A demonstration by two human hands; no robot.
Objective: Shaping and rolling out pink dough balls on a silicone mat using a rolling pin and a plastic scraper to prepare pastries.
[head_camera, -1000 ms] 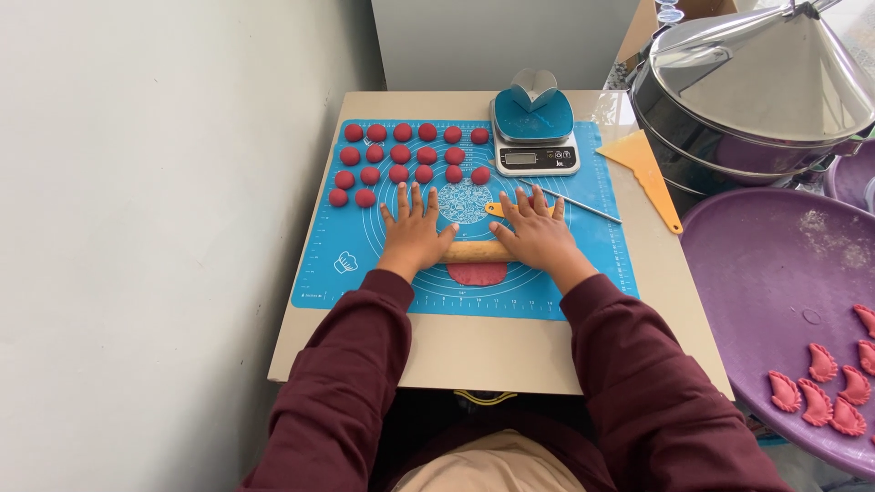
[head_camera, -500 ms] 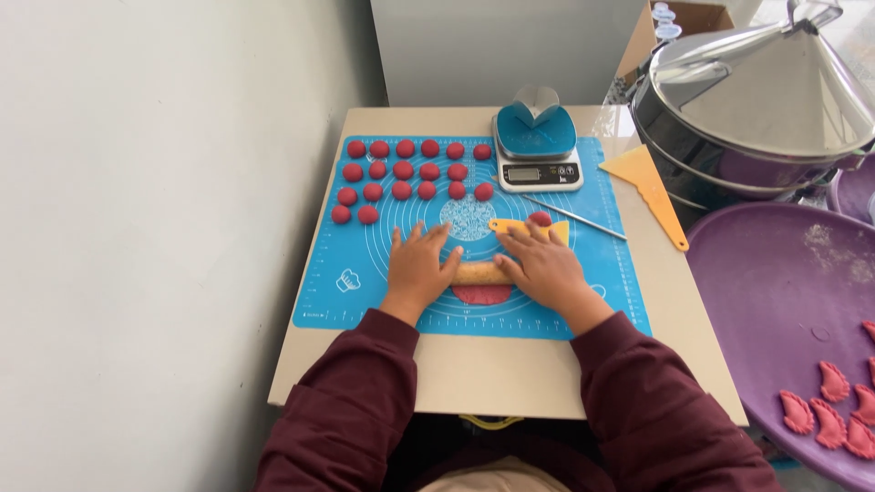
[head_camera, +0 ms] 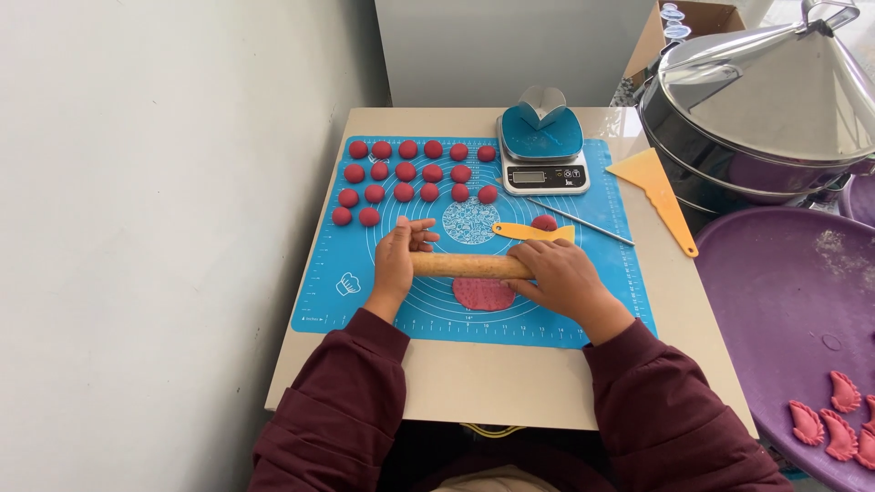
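Only the head view here, looking straight down at a small beige table [head_camera: 510, 387] with a blue silicone baking mat [head_camera: 383, 305] laid over most of it.

Both hands are on a wooden rolling pin [head_camera: 469, 265] lying crosswise near the middle of the mat. The left hand [head_camera: 396, 260] sits on the pin's left end, palm down with fingers loosely curled over the top, and the right hand [head_camera: 558, 276] covers the right end the same way, so it looks more like pressing down than gripping. Just below the pin, touching it, is a flattened red dough disc [head_camera: 485, 293], placed right on the mat's printed circles, probably so its size can be checked.

At the mat's far left corner sit rows of small red dough balls [head_camera: 406, 171], well apart from the pin, so they're out of the rolling zone. One more ball [head_camera: 544, 222] lies next to a small yellow scraper [head_camera: 533, 232], near the right hand, with a thin metal rod [head_camera: 583, 221] just beyond.

A blue kitchen scale [head_camera: 544, 157] stands at the far edge of the mat, and a bigger yellow scraper [head_camera: 658, 193] lies off the mat on the right. Further right are a big steel steamer with a cone lid [head_camera: 766, 100] and a purple tray [head_camera: 784, 310] with folded red dumplings [head_camera: 834, 415] at its near corner.
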